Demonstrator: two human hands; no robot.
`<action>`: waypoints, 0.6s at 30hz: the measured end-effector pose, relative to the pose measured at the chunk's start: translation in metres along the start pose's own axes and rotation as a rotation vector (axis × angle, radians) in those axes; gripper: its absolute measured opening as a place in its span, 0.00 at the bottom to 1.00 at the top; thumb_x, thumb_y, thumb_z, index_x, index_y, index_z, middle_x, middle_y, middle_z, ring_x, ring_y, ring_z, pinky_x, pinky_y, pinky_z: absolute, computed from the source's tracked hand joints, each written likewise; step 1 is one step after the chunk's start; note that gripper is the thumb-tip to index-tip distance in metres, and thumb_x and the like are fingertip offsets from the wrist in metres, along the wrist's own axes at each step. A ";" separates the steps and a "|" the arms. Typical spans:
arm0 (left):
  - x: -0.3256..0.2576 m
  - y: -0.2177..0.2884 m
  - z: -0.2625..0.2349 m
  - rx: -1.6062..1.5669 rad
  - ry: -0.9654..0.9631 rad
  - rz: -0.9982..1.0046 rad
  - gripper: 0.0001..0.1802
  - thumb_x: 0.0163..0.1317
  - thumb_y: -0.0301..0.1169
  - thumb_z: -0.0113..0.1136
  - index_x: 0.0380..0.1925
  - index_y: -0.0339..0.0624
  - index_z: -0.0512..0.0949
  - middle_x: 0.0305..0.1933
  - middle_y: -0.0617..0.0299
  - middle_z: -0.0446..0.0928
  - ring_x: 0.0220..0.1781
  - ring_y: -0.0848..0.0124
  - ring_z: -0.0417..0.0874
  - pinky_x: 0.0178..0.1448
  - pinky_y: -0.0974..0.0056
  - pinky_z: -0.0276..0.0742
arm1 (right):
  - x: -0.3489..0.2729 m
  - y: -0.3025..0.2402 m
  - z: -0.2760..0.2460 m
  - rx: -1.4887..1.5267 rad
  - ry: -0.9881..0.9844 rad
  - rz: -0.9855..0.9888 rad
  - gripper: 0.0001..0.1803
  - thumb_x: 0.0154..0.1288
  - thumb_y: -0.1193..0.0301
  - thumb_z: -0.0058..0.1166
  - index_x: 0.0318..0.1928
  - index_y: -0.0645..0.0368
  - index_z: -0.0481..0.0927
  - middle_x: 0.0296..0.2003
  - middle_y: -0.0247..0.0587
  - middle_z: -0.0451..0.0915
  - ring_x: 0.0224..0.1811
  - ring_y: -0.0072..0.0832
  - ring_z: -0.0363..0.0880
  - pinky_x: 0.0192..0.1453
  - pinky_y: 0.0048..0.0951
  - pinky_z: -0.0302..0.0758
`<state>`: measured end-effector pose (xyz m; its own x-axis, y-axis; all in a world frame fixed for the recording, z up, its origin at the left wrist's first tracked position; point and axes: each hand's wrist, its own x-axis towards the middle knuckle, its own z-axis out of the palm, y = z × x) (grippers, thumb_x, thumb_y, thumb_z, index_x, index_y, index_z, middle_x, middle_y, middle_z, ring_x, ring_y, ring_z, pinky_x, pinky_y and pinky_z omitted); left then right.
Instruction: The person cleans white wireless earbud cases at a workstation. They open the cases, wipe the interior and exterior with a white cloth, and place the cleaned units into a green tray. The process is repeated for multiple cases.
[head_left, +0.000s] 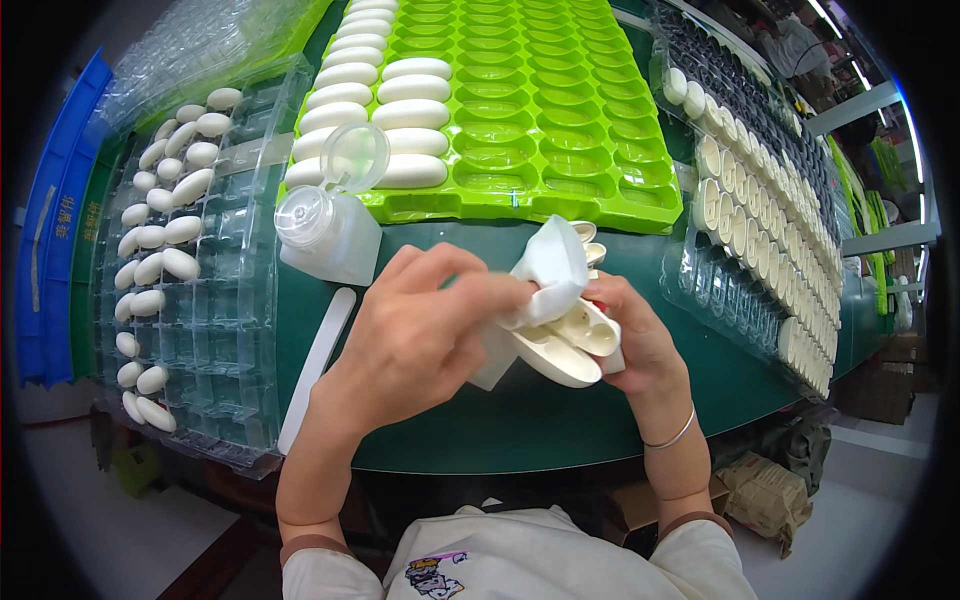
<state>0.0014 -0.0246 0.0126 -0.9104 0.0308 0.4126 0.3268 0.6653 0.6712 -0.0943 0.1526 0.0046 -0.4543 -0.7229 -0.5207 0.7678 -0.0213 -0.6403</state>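
Wore wht T-shirt (540, 555) w/ brown cuffs + small cartoon print, closest to cam at bottom of head view. Had L hand (415, 320) half curled, thumb + index drawn tog. on folded wht cloth (560, 262), fingertips blurred by motion. Held cloth up against cream oval shells, touching them. Had R hand (640, 335) closed round far side of same shells, w/ thin bangle (672, 430) on wrist. Saw in that grip a long hollow shell (556, 358) tilted toward cam, plus recessed shell (590, 330) w/ round wells just behind; couldn't tell if joined. Saw shells held above dk green table (500, 435), betw. both hands.

Noted sq. translucent bottle (340, 240) w/ clear flip cap (355, 157) open, upright just beyond L hand. Saw flat wht strip (318, 370) lying beside L forearm. Saw lime-green tray (480, 207) ahead, wht ovals (413, 115) filling L-hand cols only. Found clear tray (235, 400) far L, part-filled w/ sm. wht egg-shaped pcs (182, 230), blue bin (55, 220) beyond. Saw another clear tray (715, 295) on R, w/ rows of cream half-shells (765, 235).
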 end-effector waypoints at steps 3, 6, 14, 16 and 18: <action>0.002 -0.005 0.004 0.397 -0.024 0.314 0.26 0.45 0.27 0.56 0.49 0.51 0.70 0.43 0.73 0.76 0.37 0.74 0.74 0.39 0.68 0.64 | -0.005 -0.006 0.000 0.045 -0.009 0.003 0.19 0.59 0.64 0.44 0.47 0.63 0.69 0.29 0.35 0.75 0.22 0.15 0.73 0.12 0.12 0.64; 0.003 0.002 0.008 0.423 0.012 0.288 0.27 0.45 0.26 0.55 0.50 0.51 0.69 0.43 0.69 0.76 0.39 0.72 0.75 0.40 0.68 0.66 | -0.005 -0.004 0.004 0.091 0.079 -0.022 0.16 0.59 0.65 0.45 0.44 0.63 0.71 0.28 0.34 0.74 0.21 0.14 0.73 0.12 0.12 0.64; -0.002 0.002 0.018 0.005 0.032 0.103 0.30 0.42 0.14 0.53 0.50 0.40 0.64 0.39 0.57 0.72 0.42 0.65 0.75 0.46 0.64 0.70 | 0.000 0.002 -0.004 -0.102 0.000 -0.084 0.11 0.57 0.65 0.49 0.35 0.60 0.70 0.23 0.31 0.71 0.16 0.15 0.69 0.11 0.13 0.63; -0.004 0.003 0.016 -0.287 0.044 -0.069 0.28 0.44 0.13 0.49 0.50 0.38 0.62 0.41 0.57 0.70 0.43 0.68 0.74 0.48 0.65 0.69 | -0.001 0.001 -0.002 -0.089 -0.011 -0.072 0.12 0.56 0.65 0.49 0.36 0.61 0.71 0.23 0.32 0.72 0.16 0.15 0.70 0.12 0.13 0.64; -0.004 0.005 0.012 -0.745 0.065 -0.304 0.28 0.43 0.12 0.44 0.49 0.37 0.60 0.43 0.56 0.67 0.46 0.70 0.72 0.51 0.67 0.67 | -0.002 -0.001 -0.006 -0.030 -0.061 -0.046 0.15 0.55 0.65 0.50 0.39 0.62 0.72 0.25 0.33 0.73 0.19 0.17 0.73 0.14 0.15 0.68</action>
<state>0.0034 -0.0129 0.0068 -0.9776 -0.1301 0.1653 0.1712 -0.0356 0.9846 -0.0971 0.1579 0.0033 -0.4596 -0.7625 -0.4554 0.7323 -0.0352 -0.6800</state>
